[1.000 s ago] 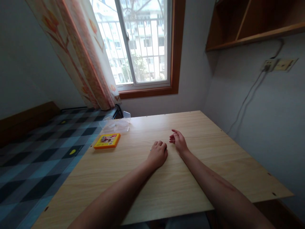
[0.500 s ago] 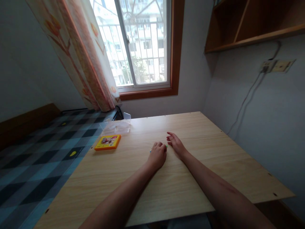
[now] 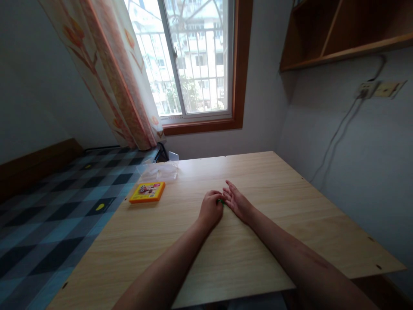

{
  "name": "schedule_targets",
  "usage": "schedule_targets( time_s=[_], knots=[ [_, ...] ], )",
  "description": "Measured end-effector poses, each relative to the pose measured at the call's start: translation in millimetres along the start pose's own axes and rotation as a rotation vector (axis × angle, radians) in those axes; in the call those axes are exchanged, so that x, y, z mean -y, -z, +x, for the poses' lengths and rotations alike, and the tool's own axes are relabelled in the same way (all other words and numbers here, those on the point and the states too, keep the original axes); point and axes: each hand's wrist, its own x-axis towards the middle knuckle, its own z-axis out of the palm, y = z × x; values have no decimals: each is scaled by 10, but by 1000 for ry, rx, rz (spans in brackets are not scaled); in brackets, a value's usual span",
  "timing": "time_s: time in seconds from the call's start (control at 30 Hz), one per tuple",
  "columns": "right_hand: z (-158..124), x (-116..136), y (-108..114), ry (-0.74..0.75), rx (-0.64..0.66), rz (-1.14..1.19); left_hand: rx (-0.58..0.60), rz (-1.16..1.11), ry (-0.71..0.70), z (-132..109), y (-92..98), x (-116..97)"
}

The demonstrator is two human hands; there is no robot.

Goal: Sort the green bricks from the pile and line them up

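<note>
Over the middle of the table (image 3: 193,258), my left hand (image 3: 211,207) is closed, its fingers curled round a small green piece (image 3: 221,201). Only a bit of that piece shows, so its kind cannot be made out. My right hand (image 3: 238,201) is just to the right, palm turned partly up and fingers stretched apart. Its lower fingertips reach close to the green piece; whether they touch it is unclear. Nothing shows in the right palm.
A flat yellow-orange box (image 3: 147,192) with a printed picture lies at the table's left side. Behind it sits clear plastic packaging (image 3: 158,171). A bed with a checked cover (image 3: 64,215) stands on the left, and a wooden shelf (image 3: 348,47) hangs on the right wall.
My hands have come closer together, the right one moving left with its palm turning up more. The green piece shows more clearly at my left fingers.
</note>
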Motion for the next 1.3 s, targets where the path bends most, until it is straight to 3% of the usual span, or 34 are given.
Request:
schedule_targets(
  time_s=[0.17, 0.27, 0.33, 0.43, 0.6, 0.9, 1.3],
  knots=[
    [-64, 86, -14, -61, 39, 22, -117, -110, 113, 17, 145, 13],
    [-51, 125, 56, 8, 25, -91, -206, -133, 221, 35, 274, 116],
    [-24, 139, 125, 100, 0, -224, -151, -80, 232, 38, 335, 183],
    [27, 151, 223, 203, -42, -378, 63, 95, 153, 10, 343, 206],
    [109, 175, 302, 232, -130, -359, 288, 325, -35, -80, 215, 66],
    [143, 124, 304, 261, -117, -341, 295, 290, -154, -70, 154, 21],
    [140, 113, 276, 269, -126, -340, 294, 265, -190, -79, 153, 8]
  ],
)
